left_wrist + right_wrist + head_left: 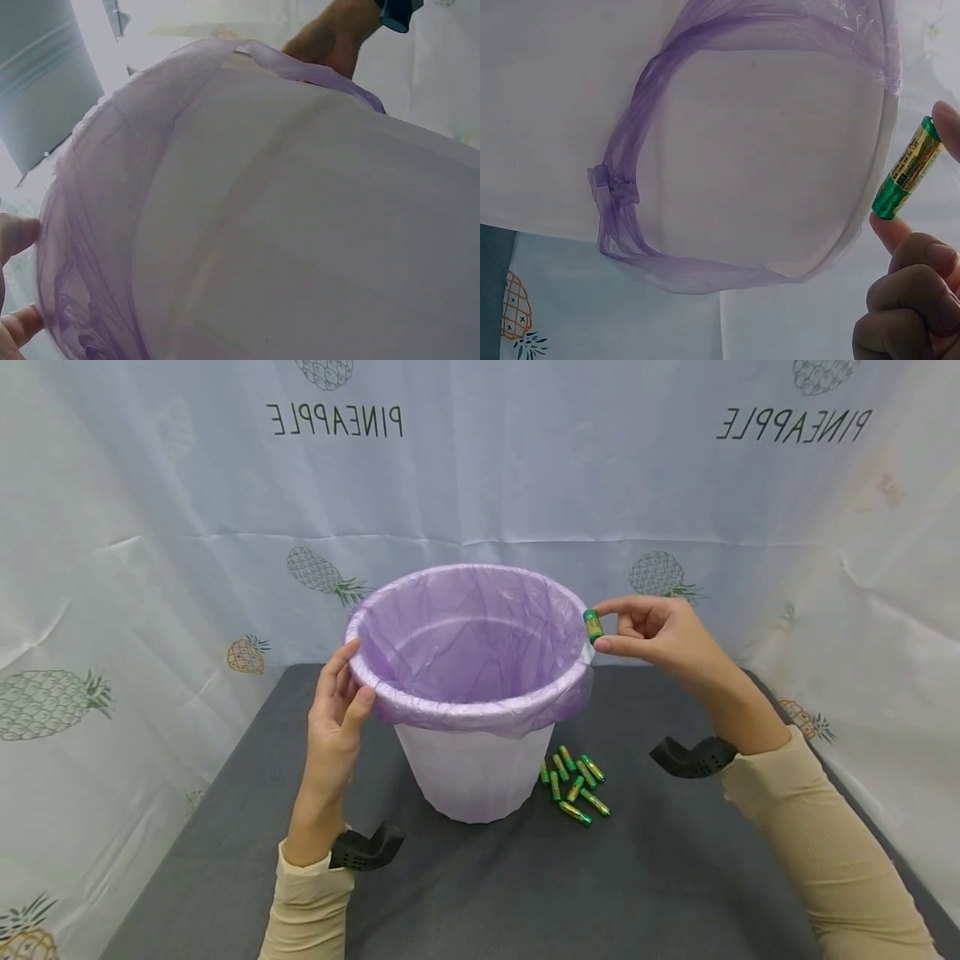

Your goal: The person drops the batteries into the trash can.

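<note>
Bin of white plastic, tapered and round-mouthed, stands upright on a dark grey table, roughly midway between its left and right edges. Liner of thin purple film is turned down outside the rim, presumably so it cannot slip inward. Left hand grips the rim's left side, thumb and fingers spread along it; likely a steadying hold, the bin seeming light. Right hand, well apart from the left, pinches a green-and-gold cylindrical battery end to end between thumb and forefinger, a hold that probably suits so small a thing. Battery is just beside the right rim, outside; contact cannot be told. Similar loose batteries lie toward the table's right edge from the bin's base, presumably for right-hand reach.
</note>
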Demonstrator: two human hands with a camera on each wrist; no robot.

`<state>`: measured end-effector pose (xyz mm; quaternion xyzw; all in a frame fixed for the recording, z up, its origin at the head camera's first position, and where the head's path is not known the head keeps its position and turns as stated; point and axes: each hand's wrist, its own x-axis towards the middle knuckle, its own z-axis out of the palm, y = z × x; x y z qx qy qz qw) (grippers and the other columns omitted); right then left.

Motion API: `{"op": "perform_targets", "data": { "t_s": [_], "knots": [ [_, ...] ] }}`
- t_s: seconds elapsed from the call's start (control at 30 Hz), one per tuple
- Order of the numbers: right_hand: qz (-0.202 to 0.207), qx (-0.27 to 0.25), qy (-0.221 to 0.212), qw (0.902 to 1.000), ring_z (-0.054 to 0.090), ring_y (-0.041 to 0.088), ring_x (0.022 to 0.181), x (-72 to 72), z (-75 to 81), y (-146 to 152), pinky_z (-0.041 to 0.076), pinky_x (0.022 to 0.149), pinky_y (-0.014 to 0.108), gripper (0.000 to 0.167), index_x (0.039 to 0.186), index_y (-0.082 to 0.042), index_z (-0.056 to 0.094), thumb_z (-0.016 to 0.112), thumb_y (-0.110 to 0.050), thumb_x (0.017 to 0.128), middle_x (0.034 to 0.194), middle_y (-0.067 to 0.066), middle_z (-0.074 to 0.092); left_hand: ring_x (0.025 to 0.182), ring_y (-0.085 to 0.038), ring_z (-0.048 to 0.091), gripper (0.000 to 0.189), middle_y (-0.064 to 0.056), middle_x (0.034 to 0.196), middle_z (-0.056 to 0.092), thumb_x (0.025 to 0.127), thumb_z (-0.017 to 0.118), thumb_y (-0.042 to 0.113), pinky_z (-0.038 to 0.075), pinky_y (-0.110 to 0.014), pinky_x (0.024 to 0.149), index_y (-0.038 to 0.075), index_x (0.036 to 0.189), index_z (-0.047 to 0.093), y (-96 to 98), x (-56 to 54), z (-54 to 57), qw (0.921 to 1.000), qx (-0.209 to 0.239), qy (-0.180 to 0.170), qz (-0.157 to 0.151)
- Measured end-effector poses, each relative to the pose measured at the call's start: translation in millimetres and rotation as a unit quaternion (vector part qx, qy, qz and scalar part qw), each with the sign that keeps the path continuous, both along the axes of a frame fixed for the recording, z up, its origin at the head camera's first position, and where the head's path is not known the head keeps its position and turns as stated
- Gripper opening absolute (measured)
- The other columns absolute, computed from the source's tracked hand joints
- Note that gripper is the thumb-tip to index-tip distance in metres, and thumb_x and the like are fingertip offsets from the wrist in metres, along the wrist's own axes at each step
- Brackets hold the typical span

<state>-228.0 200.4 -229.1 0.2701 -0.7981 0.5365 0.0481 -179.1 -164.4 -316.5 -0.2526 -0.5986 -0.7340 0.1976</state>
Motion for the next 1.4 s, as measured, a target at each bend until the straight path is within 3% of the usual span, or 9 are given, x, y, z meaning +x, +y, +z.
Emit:
{"op": "perform_targets", "data": {
  "t_s": [0.27, 0.43, 0.6, 1.07, 1.4],
  "knots": [
    [-0.058, 0.058, -0.033, 0.9961, 0.030, 0.008, 0.055, -11.7, 2.6, -14, 0.031, 0.055, 0.028, 0.030, 0.115, -0.011, 0.066, 0.071, -0.017, 0.086, 0.061, -0.011, 0.041, 0.136, -0.014, 0.039, 0.050, -0.014, 0.156, 0.026, 0.099, 0.045, 0.006, 0.038, -0.014, 0.106, 0.009, 0.147, 0.031, -0.7, -0.4, -1.2, 1.0000, 0.000, 0.005, -0.004],
    [-0.079, 0.068, -0.040, 0.9938, 0.034, 0.006, 0.059, -19.7, 1.3, -19, 0.034, 0.060, 0.026, 0.040, 0.120, -0.003, 0.063, 0.072, -0.021, 0.086, 0.061, -0.012, 0.043, 0.136, -0.011, 0.039, 0.050, -0.013, 0.155, 0.027, 0.099, 0.047, 0.008, 0.037, -0.014, 0.106, 0.009, 0.147, 0.032, -0.2, -0.9, -2.8, 1.0000, 0.004, 0.005, -0.004],
    [-0.095, 0.068, -0.052, 0.9918, 0.036, 0.006, 0.059, -25.3, -4.0, -20, 0.035, 0.061, 0.026, 0.043, 0.123, -0.004, 0.062, 0.072, -0.021, 0.086, 0.061, -0.013, 0.046, 0.137, -0.010, 0.039, 0.050, -0.014, 0.155, 0.028, 0.098, 0.049, 0.011, 0.036, -0.014, 0.107, 0.009, 0.145, 0.033, 1.0, -0.2, -3.1, 0.9999, 0.010, -0.004, -0.001],
    [-0.075, 0.075, -0.050, 0.9931, 0.031, 0.007, 0.054, -25.5, -5.2, -18, 0.031, 0.057, 0.028, 0.045, 0.129, -0.006, 0.058, 0.069, -0.023, 0.088, 0.057, -0.013, 0.040, 0.137, -0.012, 0.037, 0.050, -0.014, 0.156, 0.026, 0.098, 0.046, 0.007, 0.036, -0.014, 0.108, 0.009, 0.146, 0.032, 1.1, -1.1, -2.1, 1.0000, 0.002, -0.005, 0.003],
    [-0.084, 0.018, -0.043, 0.9954, 0.027, 0.008, 0.051, -18.6, -12.3, -9, 0.028, 0.052, 0.030, 0.031, 0.121, -0.015, 0.064, 0.067, -0.020, 0.090, 0.056, -0.012, 0.041, 0.137, -0.011, 0.038, 0.050, -0.014, 0.157, 0.025, 0.098, 0.046, 0.007, 0.036, -0.014, 0.107, 0.009, 0.146, 0.031, 1.0, 0.2, -1.8, 1.0000, 0.004, 0.002, 0.000]
  ]
}}
